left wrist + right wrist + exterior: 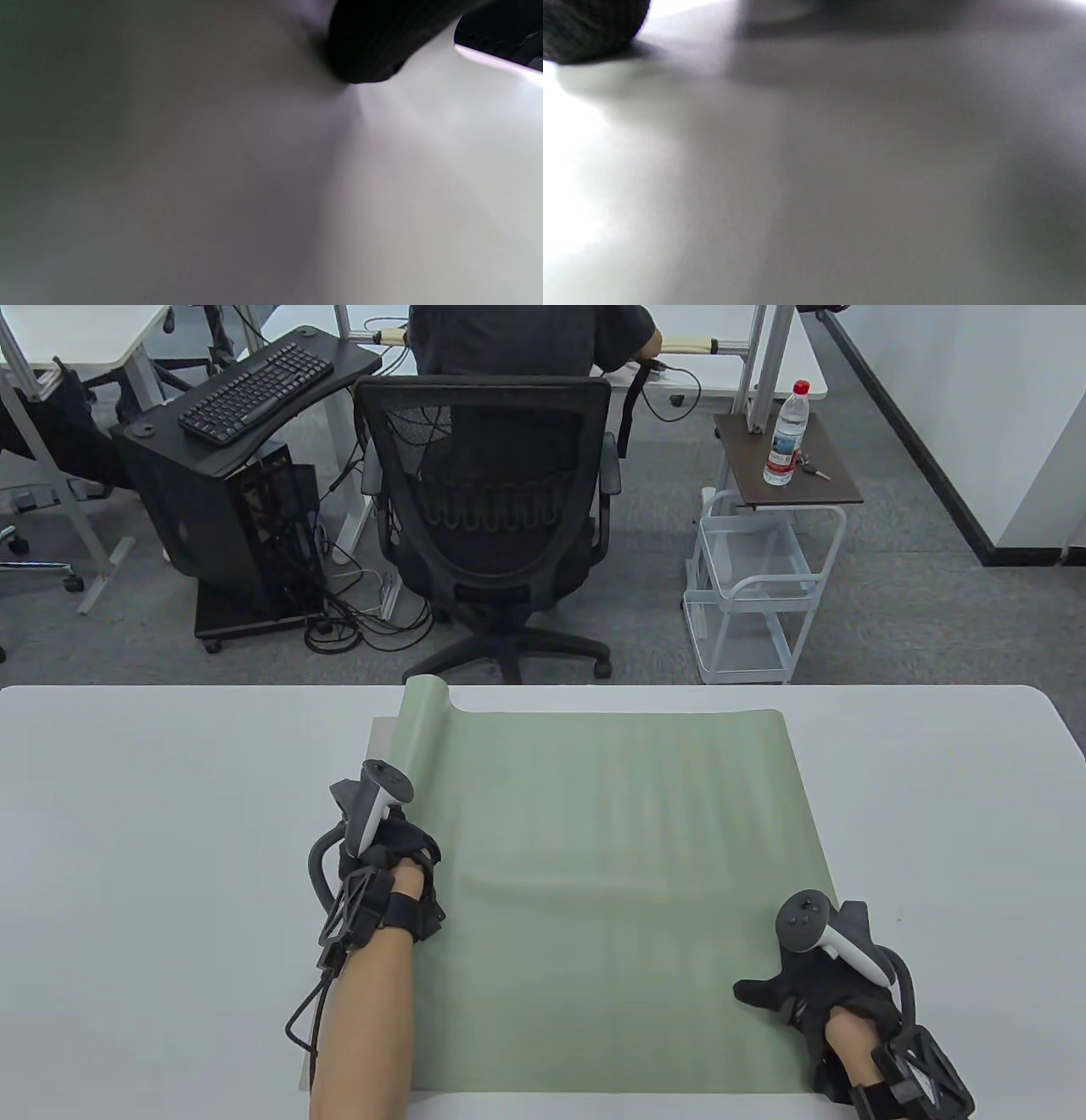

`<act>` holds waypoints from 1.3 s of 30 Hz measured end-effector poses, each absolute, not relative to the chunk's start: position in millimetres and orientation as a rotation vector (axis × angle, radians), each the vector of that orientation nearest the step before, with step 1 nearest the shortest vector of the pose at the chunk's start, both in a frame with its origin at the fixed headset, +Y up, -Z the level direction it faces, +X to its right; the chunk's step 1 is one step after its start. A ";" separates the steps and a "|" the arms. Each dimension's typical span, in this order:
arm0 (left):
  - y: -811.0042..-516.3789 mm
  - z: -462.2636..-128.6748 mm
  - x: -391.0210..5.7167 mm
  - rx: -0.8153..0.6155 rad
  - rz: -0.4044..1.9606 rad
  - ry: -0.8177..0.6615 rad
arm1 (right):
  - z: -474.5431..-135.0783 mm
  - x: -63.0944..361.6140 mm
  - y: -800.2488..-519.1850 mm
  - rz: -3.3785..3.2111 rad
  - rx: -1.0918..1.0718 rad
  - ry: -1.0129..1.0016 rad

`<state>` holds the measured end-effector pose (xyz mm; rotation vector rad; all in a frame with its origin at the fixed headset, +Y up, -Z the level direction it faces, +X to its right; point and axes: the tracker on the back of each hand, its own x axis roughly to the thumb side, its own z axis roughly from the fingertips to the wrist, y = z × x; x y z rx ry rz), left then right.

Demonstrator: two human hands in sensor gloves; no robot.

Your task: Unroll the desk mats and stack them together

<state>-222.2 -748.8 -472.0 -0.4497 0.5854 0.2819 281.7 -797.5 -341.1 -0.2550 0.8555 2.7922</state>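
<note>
Pressing flat near the right edge of the green desk mat (611,857), the right hand (814,993) lies with fingers spread, apparently pinning that side so the sheet cannot spring back. The left hand (394,865) sits at the mat's left edge, where the remaining curl (420,729) runs toward the far side of the white table (153,857); its fingers are hidden under the tracker, so its grip cannot be told. A pale edge peeks from beneath the mat's left side (possibly another mat, already laid). Both wrist views are blurred.
</note>
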 end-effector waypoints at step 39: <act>-754.7 -363.3 -276.0 -0.711 0.189 0.366 | -335.7 278.0 -797.9 2.804 -0.223 0.905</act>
